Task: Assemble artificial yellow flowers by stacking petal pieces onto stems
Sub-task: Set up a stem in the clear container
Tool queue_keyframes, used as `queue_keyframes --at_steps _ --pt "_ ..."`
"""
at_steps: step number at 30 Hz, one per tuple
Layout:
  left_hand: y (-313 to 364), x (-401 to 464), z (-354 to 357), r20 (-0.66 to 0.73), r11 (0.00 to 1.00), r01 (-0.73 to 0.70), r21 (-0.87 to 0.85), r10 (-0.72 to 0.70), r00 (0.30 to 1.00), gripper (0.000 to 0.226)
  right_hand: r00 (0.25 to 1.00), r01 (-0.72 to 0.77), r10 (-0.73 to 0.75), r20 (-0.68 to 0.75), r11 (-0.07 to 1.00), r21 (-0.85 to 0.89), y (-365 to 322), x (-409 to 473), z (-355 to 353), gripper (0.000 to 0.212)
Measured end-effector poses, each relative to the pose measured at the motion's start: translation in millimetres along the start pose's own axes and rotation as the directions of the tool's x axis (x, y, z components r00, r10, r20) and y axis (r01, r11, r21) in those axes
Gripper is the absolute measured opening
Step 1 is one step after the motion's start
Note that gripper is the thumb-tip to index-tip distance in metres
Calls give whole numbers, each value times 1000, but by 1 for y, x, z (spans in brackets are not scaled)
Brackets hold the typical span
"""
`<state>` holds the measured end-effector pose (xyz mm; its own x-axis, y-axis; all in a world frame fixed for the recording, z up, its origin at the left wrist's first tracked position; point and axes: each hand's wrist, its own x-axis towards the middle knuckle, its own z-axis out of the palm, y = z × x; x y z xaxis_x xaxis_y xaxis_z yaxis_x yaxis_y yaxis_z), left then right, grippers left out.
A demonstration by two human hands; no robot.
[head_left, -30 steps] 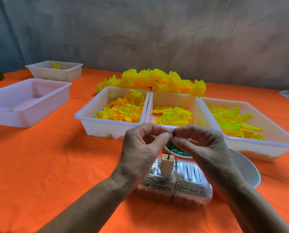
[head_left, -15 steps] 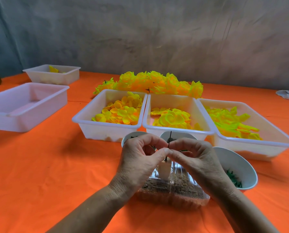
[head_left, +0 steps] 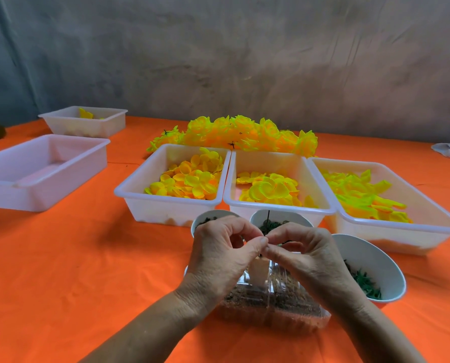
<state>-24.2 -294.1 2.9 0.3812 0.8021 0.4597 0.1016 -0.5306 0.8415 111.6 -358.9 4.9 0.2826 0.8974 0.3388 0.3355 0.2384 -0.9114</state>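
**Hands pinched on a thin stem above the clear container**

Orange table (head_left: 61,258) spread under everything, grey wall behind. All places below given from the clear container (head_left: 273,307), which sits at the near centre with brown granules inside and a small cream block (head_left: 259,271) standing upright in it.

Beyond the container, in a row, touching side by side:
- Left bin (head_left: 150,205), holding small round orange-yellow petals (head_left: 189,179).
- Middle bin (head_left: 278,205), holding larger ruffled yellow petal pieces (head_left: 268,191).
- Right bin (head_left: 407,231), holding greenish-yellow petal pieces (head_left: 362,197).

Farther beyond those, a heap of finished yellow flowers (head_left: 244,134) lying on the table.

Far to the left of the container, a large pale bin (head_left: 43,171); beyond that, a smaller bin (head_left: 85,123) with a scrap of yellow inside.

Just beyond and beside the container, three white bowls: left bowl (head_left: 205,218) with dark bits, middle bowl (head_left: 294,218) with dark green rings, right bowl (head_left: 375,271) with green star-shaped pieces.

Directly above the container, left hand (head_left: 223,255) and right hand (head_left: 305,255) meeting fingertip to fingertip, fingers curled, thumbs and forefingers pinched together on a thin dark stem (head_left: 268,218). Stem upright, top poking up past the fingers in front of the middle bowl, lower end dropping toward the cream block. Impossible to tell whether any small piece sits between the fingertips.
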Motion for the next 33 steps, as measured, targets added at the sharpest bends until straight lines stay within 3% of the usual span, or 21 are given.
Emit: queue_keyframes --at_steps 9,17,24,33 --pt "0 0 2 5 1000 27 -13 -26 1000 13 999 -44 45 -8 997 62 -3 -3 2 16" --pt "-6 2 2 56 998 65 -21 -63 996 12 990 -137 137 -20 990 17 -1 -3 -10 10" --pt "-13 1 4 61 1000 -17 24 16 998 13 985 -158 158 -72 987 8 0 -3 -11 12" --pt "-16 11 -15 242 992 64 -109 -36 970 5 987 -158 158 3 987 43 -5 -3 -6 13"
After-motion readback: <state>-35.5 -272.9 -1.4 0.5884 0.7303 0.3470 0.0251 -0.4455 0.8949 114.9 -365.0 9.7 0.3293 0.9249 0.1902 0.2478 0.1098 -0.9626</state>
